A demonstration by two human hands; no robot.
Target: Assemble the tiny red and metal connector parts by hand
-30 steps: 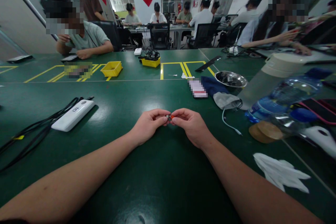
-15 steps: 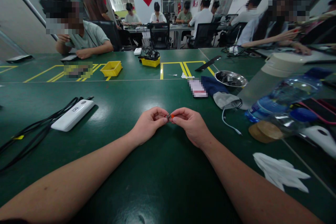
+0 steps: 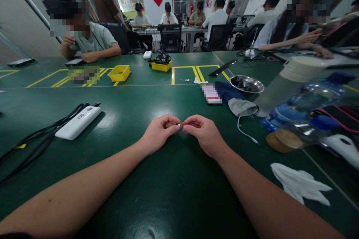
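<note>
Above the green table (image 3: 174, 179), my left hand (image 3: 160, 132) and my right hand (image 3: 204, 134) meet fingertip to fingertip at the middle of the view. Between them is a tiny object with a metallic part (image 3: 180, 124) on the left and an orange part (image 3: 183, 124) on the right. The left thumb and forefinger pinch the metallic side. My right thumb and forefinger close on the orange side. The object is too small to name, and the fingertips partly hide it.
A white power bank (image 3: 78, 122) with black cables lies at left. Yellow trays (image 3: 119, 73), a phone (image 3: 211, 93) and a metal bowl (image 3: 246, 84) stand farther back. Bottles (image 3: 305, 99) and white gloves (image 3: 300, 183) are at right. People sit around.
The tiny metallic part between my fingertips shows at a slightly different angle, looking narrower and brighter. Both hands have stayed almost in place.
</note>
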